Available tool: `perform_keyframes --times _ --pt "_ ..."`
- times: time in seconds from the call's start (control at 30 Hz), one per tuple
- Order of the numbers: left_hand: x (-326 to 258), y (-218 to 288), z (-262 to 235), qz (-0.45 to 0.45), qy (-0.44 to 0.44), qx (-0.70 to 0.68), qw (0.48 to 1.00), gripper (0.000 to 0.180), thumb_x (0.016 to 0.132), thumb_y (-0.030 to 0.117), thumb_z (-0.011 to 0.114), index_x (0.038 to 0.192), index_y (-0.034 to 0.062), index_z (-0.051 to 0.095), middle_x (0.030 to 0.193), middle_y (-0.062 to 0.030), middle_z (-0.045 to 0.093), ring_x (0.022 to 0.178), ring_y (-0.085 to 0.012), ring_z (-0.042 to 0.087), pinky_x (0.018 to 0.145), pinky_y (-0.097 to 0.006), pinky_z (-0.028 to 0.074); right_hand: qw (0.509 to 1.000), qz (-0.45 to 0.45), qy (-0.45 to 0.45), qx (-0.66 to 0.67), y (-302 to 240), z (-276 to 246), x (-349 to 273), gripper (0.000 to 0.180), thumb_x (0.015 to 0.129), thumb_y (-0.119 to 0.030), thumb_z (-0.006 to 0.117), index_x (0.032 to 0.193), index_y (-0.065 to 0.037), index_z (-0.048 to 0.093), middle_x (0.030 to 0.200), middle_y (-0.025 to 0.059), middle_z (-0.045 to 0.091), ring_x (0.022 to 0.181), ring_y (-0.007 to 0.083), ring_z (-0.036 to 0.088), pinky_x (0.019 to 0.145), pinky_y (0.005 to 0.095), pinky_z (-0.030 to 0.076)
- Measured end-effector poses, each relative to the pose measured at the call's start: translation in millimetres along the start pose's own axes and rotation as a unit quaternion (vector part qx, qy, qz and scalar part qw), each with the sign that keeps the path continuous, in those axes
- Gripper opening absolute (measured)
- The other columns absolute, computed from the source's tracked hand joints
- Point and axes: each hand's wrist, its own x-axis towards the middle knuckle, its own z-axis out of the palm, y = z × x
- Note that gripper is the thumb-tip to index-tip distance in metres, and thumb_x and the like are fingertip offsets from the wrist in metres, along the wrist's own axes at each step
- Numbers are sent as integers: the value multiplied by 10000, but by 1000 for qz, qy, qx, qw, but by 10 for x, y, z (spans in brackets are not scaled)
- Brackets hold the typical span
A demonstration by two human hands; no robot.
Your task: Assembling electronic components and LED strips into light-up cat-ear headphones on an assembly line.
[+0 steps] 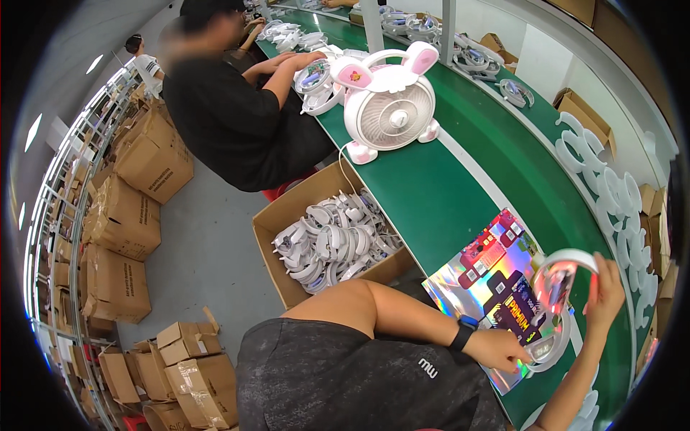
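A: In the head view, what is being handled?

B: A glossy figure-eight plastic housing (563, 336), opaque white along its upper loop and partly see-through below. It's over an iridescent, mirror-bright printed sheet (442, 284) near the edge of the smooth green bench top (417, 183).

A: How are the hands set?

B: The right hand (606, 291) grasps the upper loop's rim between thumb and fingers. The left hand (496, 350) has its fingertips at the lower loop's edge; whether they pinch it, I can't tell.

A: And nearby?

B: A corrugated cardboard carton (395, 266) stands open against the bench, heaped with curved white plastic parts (334, 241). Farther along sits a round rabbit-eared fan (388, 118), its ears lined in pink, its grille finely ribbed. Milky, rounded plastic cutouts (614, 190) line the far right side.
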Motion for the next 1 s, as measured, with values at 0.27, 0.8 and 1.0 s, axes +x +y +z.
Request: perform_keyframes --times 0.27,0.8,1.0 --pt "-136 -42 -724 -150 262 133 944 935 776 191 720 1513 38 165 920 -223 632 826 -383 640 686 -454 504 959 -255 -126 -4 -559 634 117 197 652 -52 660 848 -47 686 919 93 668 937 305 628 822 420 516" --pt "-331 -530 -755 -43 252 465 848 513 856 234 622 1337 89 518 1401 -196 455 1351 -372 380 1112 -597 223 976 153 -151 -23 -593 961 -1995 461 830 -176 669 1241 -2 552 1458 234 406 1369 430 344 1139 583 165" --pt "-273 -587 -518 -36 147 371 916 543 879 390 617 1335 106 535 1258 -171 573 1227 -316 505 1104 -529 280 974 211 -75 38 -428 788 -2053 354 843 -92 648 1183 -8 599 1378 202 510 1301 394 451 1107 483 318"
